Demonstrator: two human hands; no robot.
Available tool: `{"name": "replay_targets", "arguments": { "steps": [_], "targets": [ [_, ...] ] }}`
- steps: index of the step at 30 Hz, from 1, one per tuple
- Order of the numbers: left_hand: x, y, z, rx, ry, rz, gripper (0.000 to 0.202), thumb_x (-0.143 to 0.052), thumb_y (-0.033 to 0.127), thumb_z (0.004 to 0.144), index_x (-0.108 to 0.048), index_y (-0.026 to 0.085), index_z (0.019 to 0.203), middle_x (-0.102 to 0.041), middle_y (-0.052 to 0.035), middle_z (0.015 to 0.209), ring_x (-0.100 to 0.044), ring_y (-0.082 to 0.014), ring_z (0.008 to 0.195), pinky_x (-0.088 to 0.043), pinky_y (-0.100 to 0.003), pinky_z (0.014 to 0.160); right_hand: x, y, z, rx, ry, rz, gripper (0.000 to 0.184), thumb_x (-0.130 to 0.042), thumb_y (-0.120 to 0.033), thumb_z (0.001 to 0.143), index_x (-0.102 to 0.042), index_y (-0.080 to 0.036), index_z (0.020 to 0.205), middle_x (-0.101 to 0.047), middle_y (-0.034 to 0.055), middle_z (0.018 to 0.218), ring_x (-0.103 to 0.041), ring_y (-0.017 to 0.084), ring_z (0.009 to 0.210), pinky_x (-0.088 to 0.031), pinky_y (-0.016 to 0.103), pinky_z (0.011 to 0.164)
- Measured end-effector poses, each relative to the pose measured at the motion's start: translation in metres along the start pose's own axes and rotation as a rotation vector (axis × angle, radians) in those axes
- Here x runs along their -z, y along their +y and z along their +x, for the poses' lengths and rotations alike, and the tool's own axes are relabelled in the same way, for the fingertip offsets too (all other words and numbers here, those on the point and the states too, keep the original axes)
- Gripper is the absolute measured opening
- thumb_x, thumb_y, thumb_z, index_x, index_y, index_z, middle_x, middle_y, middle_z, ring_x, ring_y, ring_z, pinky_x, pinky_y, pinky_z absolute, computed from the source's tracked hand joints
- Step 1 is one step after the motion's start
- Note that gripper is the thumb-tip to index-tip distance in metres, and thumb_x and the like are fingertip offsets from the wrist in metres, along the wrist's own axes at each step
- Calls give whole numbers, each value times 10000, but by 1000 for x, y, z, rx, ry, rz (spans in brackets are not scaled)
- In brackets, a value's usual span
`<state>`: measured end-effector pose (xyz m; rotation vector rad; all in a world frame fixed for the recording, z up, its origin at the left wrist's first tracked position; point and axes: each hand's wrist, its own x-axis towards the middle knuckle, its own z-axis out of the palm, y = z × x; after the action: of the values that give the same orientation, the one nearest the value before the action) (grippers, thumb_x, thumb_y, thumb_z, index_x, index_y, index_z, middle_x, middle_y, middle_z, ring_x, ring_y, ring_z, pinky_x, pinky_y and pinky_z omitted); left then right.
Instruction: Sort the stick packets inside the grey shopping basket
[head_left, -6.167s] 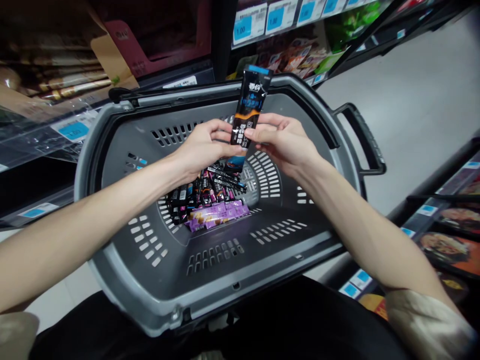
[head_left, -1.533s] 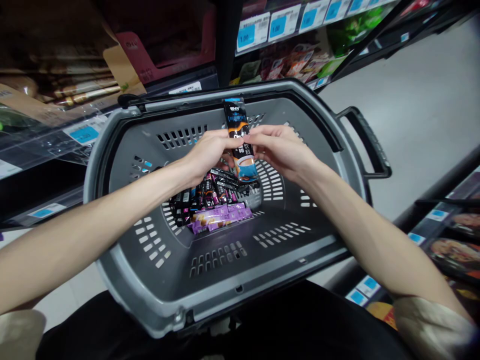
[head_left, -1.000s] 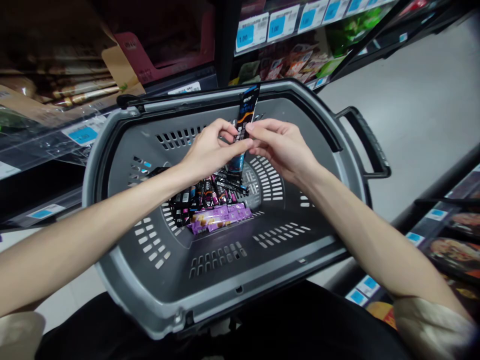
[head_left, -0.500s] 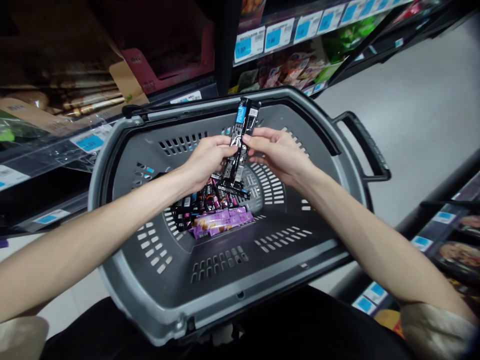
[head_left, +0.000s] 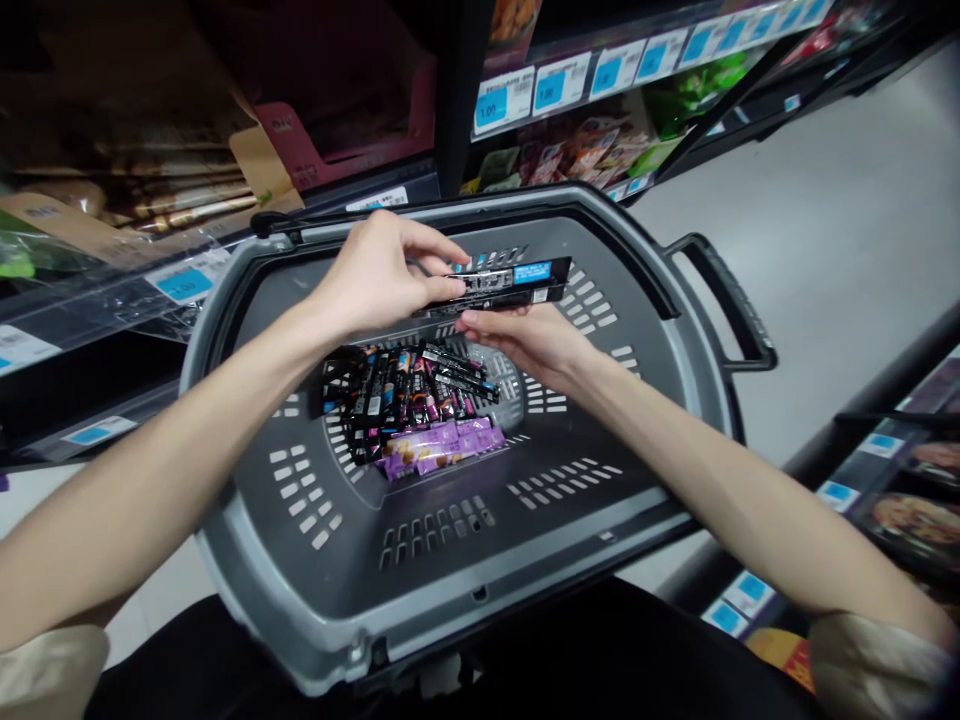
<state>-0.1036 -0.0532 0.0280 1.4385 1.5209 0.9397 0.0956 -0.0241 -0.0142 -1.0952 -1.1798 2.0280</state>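
My left hand pinches the left end of the black packet between thumb and fingers. The packet lies sideways inside the outline of the basket, toward its far side, with the right end tilted a little up and a blue patch on it. My right hand is just under the packet, thumb at the lower edge; the packet partly hides its fingers, so I cannot tell whether they grip.

From where I look, the packet's right end stops well short of the basket's right rim. Below my hands, a heap of dark packets sits left of centre on the basket's floor, with purple packets along its near edge. Slotted floor and wall show to the right of the heap, and more slots run between the purple packets and the near rim.

The far rim is close to the shelf edge with its price tags. On the right, the handle juts out over the pale floor, the widest open stretch around me. A second shelf runs near my right forearm.
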Motion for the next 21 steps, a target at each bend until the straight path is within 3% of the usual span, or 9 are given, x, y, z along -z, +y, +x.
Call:
{"name": "replay_targets", "arguments": {
  "steps": [7, 13, 16, 21],
  "targets": [
    [8, -5, 2, 81, -67, 12, 300, -873, 258, 684, -812, 160, 961, -745, -63, 747, -647, -175, 668, -463, -291, 637, -16, 26, -3, 8, 40, 88, 373, -980, -361, 632, -750, -217, 888, -760, 16, 890, -696, 146, 808, -587, 290, 748],
    [8, -6, 4, 115, 23, -144, 199, -837, 186, 707, -767, 147, 890, -648, -18, 632, -660, -192, 757, -479, -291, 694, -17, 25, -2, 33, 58, 65, 365, -970, -386, 649, -742, -241, 894, -755, 6, 901, -696, 160, 834, -554, 290, 698],
    [7, -3, 3, 89, 19, -63, 160, -829, 257, 732, -764, 162, 843, -607, -2, 578, -643, -189, 748, -481, -298, 690, -16, 24, -1, 9, 39, 76, 383, -979, -392, 636, -740, -237, 892, -755, 5, 900, -687, 151, 794, -554, 291, 694],
    [7, -2, 1, 30, -21, 56, 223, -817, 375, 763, -775, 177, 858, -670, -3, 625, -626, -179, 771, -483, -302, 702, -17, 25, -2, -18, 33, 103, 388, -990, -373, 622, -746, -238, 891, -757, -1, 901, -691, 139, 758, -558, 285, 689]
  ]
}}
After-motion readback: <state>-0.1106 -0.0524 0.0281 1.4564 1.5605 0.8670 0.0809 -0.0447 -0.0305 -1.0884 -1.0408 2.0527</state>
